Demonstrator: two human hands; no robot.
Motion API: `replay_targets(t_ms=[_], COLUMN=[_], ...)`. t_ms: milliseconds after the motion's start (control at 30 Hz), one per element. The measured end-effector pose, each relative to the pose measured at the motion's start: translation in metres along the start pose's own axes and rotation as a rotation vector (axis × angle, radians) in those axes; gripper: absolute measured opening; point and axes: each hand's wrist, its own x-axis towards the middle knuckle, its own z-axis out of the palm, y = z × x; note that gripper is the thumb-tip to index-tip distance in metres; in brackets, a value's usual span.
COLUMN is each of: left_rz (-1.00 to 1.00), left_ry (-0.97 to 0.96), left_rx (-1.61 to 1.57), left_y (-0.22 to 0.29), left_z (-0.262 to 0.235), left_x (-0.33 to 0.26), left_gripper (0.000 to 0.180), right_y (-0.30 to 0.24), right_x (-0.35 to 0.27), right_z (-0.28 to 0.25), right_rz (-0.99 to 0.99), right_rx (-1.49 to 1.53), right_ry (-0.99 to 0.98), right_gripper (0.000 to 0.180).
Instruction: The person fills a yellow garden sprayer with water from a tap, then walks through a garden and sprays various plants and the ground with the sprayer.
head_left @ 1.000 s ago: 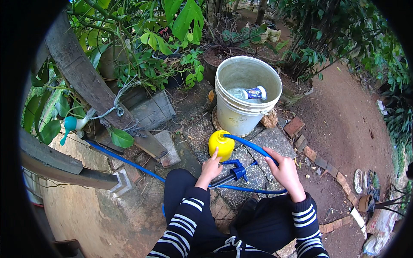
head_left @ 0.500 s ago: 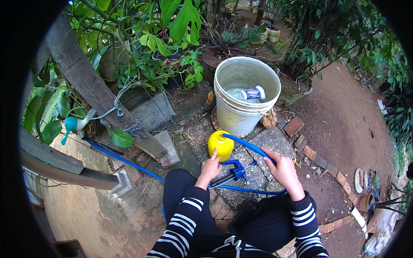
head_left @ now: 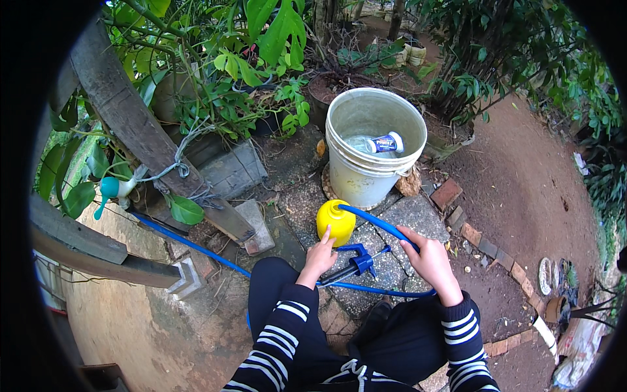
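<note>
At four o'clock of yellow sprayer bottle [head_left: 336, 220], blue hose [head_left: 375, 221] is clamped by right hand [head_left: 431, 260], apparently for seating; left hand [head_left: 319, 259], seven o'clock, grip unclear.

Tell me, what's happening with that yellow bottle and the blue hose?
A person's right hand is holding a blue hose, and the hose's end sits in the mouth of a yellow bottle. The left hand touches the bottle's near side. Whether water is running can't be seen. A blue pump head lies on the paving close to the bottle, and behind stands a pale bucket with a container inside.
</note>
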Motion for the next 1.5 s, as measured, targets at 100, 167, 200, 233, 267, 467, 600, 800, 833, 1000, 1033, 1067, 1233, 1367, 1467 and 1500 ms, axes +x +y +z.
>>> replay_targets(t_ms=[100,167,200,233,267,467,600,800,833,1000,1033,1067,1233,1367,1467,1500], left_rz=[-0.001,-0.004,0.002,0.001,0.0,-0.014,-0.007,-0.008,-0.008,-0.006,-0.004,-0.002,-0.004,-0.004,-0.009,-0.003], left_ry=[-0.005,-0.006,-0.004,-0.006,-0.009,-0.015,-0.009,-0.012,-0.011,-0.009,-0.007,-0.006,-0.001,0.003,-0.007,-0.003], left_rx=[0.005,0.019,0.014,0.017,0.019,0.009,0.002,0.013,0.014,0.019,0.018,0.017,0.02,0.017,0.017,0.012], left_y=[0.0005,0.0007,0.0007,0.0007,0.0007,0.0001,0.0001,0.0003,0.0003,0.0,-0.0001,-0.0001,-0.0003,-0.0005,-0.0007,-0.0008], left_z=[-0.0008,-0.0013,-0.0014,-0.0015,-0.0016,-0.0018,-0.002,-0.0019,-0.0018,-0.0015,-0.0015,-0.0014,-0.0009,-0.0004,0.0,0.0002], left_x=[-0.0005,-0.0008,-0.0009,-0.001,-0.0011,-0.0009,-0.0008,-0.0011,-0.0011,-0.0008,-0.0008,-0.0008,-0.0008,-0.0005,-0.0001,0.0], left_gripper=[0.052,0.052,0.052,0.052,0.052,0.051,0.05,0.05,0.05,0.051,0.051,0.051,0.052,0.051,0.051,0.051], right_y=[0.0002,0.0003,0.0003,0.0003,0.0002,-0.0011,-0.0009,-0.0001,0.0,0.0001,0.0001,0.0002,0.0007,0.0009,0.0006,0.0004], right_x=[0.0001,0.0003,0.0004,0.0004,0.0005,0.0008,0.0008,0.0013,0.0013,0.0011,0.0011,0.001,0.0012,0.0012,0.0012,0.0011], right_z=[0.0003,0.0004,0.0003,0.0003,0.0003,0.0005,0.0006,0.0012,0.0012,0.0006,0.0005,0.0004,0.0005,0.0001,-0.0003,-0.0004], right_rz=[-0.006,-0.022,-0.017,-0.015,-0.018,-0.018,-0.001,-0.006,-0.004,0.0,-0.001,-0.004,-0.011,-0.006,-0.011,-0.003], right_rx=[0.005,0.011,0.002,0.004,0.017,0.007,-0.004,-0.005,-0.004,-0.006,-0.005,0.006,0.003,0.022,0.012,0.001], right_ry=[0.009,0.021,0.018,0.018,0.02,0.018,0.003,0.001,0.0,-0.006,-0.005,-0.004,0.006,0.002,0.003,-0.004], right_gripper=[0.031,0.031,0.03,0.03,0.03,0.03,0.031,0.031,0.031,0.031,0.031,0.031,0.031,0.031,0.031,0.031])
